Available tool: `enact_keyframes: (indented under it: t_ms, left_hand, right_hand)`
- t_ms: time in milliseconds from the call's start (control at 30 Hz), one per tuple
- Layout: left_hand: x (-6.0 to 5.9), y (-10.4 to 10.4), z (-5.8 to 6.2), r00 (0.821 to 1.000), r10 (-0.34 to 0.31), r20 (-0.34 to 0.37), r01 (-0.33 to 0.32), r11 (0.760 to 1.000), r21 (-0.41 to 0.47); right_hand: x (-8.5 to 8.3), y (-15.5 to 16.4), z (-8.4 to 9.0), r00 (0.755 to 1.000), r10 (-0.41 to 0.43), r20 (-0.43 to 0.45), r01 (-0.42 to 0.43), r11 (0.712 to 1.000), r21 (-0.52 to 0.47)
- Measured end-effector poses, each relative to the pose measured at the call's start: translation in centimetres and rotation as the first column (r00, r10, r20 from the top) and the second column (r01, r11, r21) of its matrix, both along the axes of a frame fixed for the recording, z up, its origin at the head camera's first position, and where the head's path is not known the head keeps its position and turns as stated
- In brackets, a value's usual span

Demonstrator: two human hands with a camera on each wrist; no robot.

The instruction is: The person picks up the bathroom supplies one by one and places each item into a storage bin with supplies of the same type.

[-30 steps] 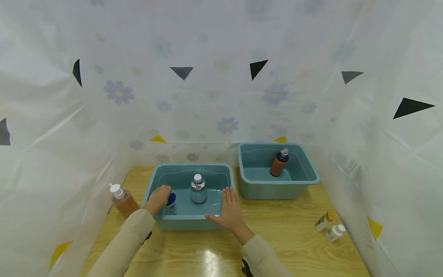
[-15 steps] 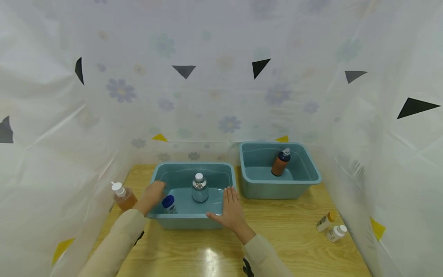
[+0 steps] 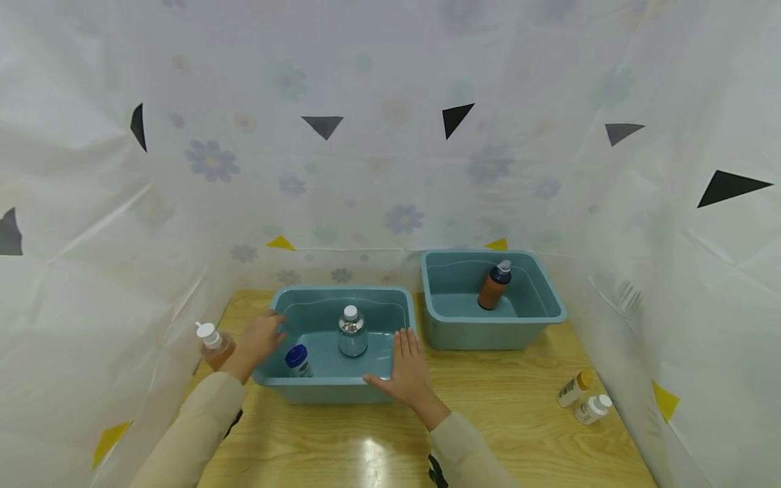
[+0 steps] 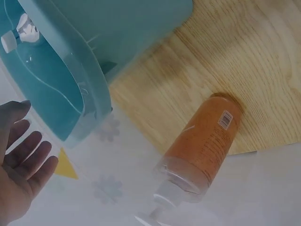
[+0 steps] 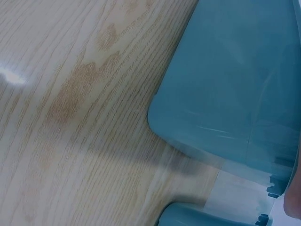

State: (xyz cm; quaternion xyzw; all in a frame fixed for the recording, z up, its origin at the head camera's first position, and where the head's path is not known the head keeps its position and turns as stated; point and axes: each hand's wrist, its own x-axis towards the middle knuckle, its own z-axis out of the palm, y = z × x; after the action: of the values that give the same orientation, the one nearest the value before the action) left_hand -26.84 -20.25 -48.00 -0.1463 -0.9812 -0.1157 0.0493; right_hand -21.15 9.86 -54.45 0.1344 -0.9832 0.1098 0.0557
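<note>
My left hand (image 3: 261,339), fingers loosely spread and holding nothing, is over the left rim of the near teal bin (image 3: 335,392). Inside that bin a blue-capped white container (image 3: 297,362) leans in the front left corner, and a clear bottle (image 3: 352,336) with a white cap stands near the middle. My right hand (image 3: 407,376) rests on the bin's right front corner with straight fingers. Left of the bin is a pump bottle (image 4: 202,146) of orange liquid, partly hidden by my left wrist in the head view.
A second teal bin (image 3: 488,333) stands at the back right, with a brown pump bottle (image 3: 493,288) in it. Two small bottles, one yellow-capped (image 3: 574,389) and one white-capped (image 3: 593,409), are on the table at the right. Patterned white sheeting (image 3: 390,176) encloses the table.
My left hand has let go of the blue-capped container and drawn left and back to the bin's rim. The container now tilts in the corner. My right hand has stayed put.
</note>
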Motion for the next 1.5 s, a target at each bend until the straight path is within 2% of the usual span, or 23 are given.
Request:
enact_keyframes:
  t_ms: [233,467,633,867,1033,1267,1500]
  left_hand:
    - [0.2,-0.9,0.1,0.998,0.013,-0.065,-0.014,1.000,-0.015]
    - [0.5,-2.0,-0.1,0.991,0.045,-0.127,-0.044,0.999,0.013]
    - [1.0,-3.3,0.2,0.992,0.050,-0.114,-0.047,0.999,0.027]
    - [1.4,-5.0,1.0,0.991,0.103,-0.082,-0.107,0.993,-0.048]
    - [1.6,-5.8,1.0,0.988,0.148,-0.047,-0.150,0.988,-0.037]
    - [1.3,-7.1,0.6,0.984,0.179,-0.018,-0.179,0.983,-0.031]
    - [1.6,-8.1,0.8,0.979,0.206,0.007,-0.206,0.978,-0.035]
  right_hand:
    - [0.0,0.0,-0.2,1.000,-0.001,0.000,0.001,1.000,0.013]
    - [-0.1,0.0,-0.2,1.000,-0.001,-0.012,0.001,1.000,0.000]
    - [0.0,0.1,-0.2,1.000,0.010,-0.024,-0.010,1.000,-0.006]
    - [0.0,0.2,-0.2,1.000,0.006,-0.026,-0.006,1.000,-0.014]
    - [0.0,0.1,-0.2,1.000,0.005,-0.017,-0.005,1.000,-0.014]
    - [-0.1,0.2,-0.4,0.999,0.006,-0.034,-0.007,1.000,-0.009]
    - [-0.1,0.1,-0.5,0.999,0.004,-0.032,-0.004,1.000,0.001]
